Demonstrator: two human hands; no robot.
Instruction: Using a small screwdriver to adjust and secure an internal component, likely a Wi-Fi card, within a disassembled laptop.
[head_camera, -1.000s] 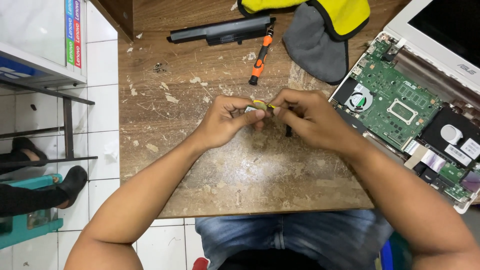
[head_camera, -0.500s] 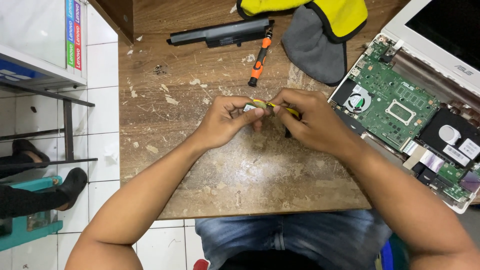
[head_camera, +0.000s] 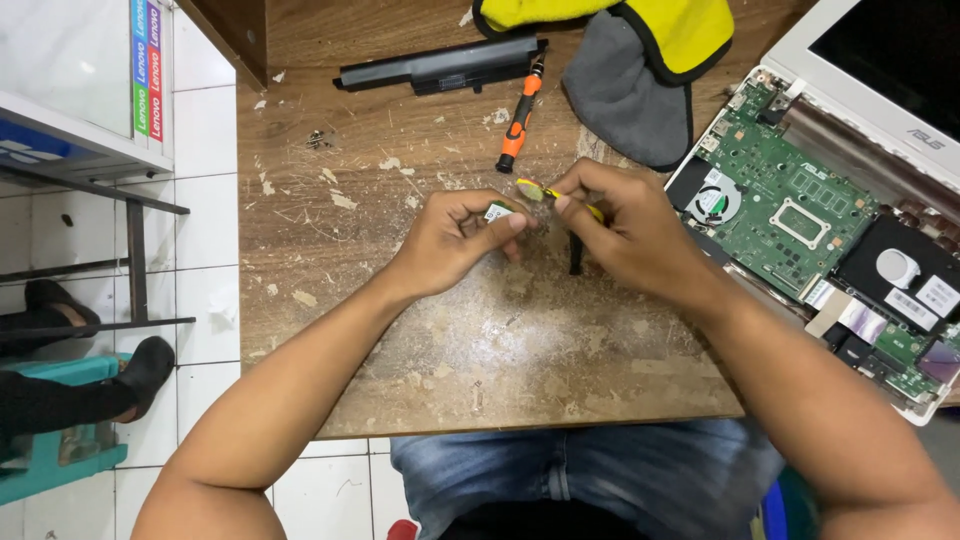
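Bright even overhead light, soft shadows, sharp focus, mild edge distortion.

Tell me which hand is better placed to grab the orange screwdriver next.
Likely the right hand: it sits nearer the orange screwdriver, though its grip is shut on a yellow-handled tool. The left hand pinches a small green part.

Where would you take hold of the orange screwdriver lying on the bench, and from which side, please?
Grip the orange screwdriver around its orange handle, coming straight down from above. It lies flat on the wooden bench, free on both long sides, its dark end near the black battery. The left hand and right hand are busy nearby.
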